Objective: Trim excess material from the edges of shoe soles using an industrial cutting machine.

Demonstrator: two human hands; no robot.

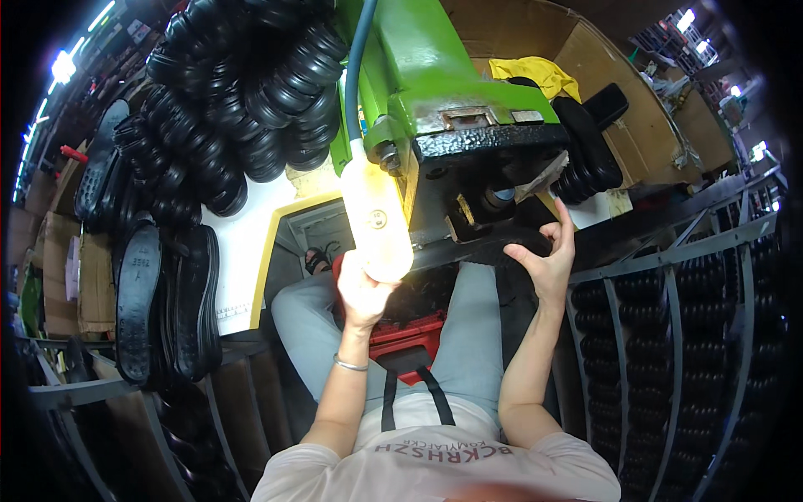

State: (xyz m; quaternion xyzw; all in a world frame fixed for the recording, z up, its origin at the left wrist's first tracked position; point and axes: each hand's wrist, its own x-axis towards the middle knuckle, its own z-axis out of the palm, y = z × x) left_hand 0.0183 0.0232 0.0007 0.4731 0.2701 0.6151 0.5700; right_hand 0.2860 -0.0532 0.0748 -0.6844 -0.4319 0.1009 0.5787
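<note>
Below the head of a green machine, a dark, curved piece that looks like a black shoe sole lies against the machine's black underside. My right hand grips its right end, thumb in front and index finger stretched upward. My left hand is closed behind the lower end of a bright white lamp. The lamp hides most of its fingers, so what they hold cannot be made out. A metal part and a round post sit under the machine head, left of my right hand.
Bundled black soles are heaped at the far left, and more soles stand nearer. A white tabletop has a yellow edge. At the right are a cardboard box with a yellow cloth and a metal rack of black soles.
</note>
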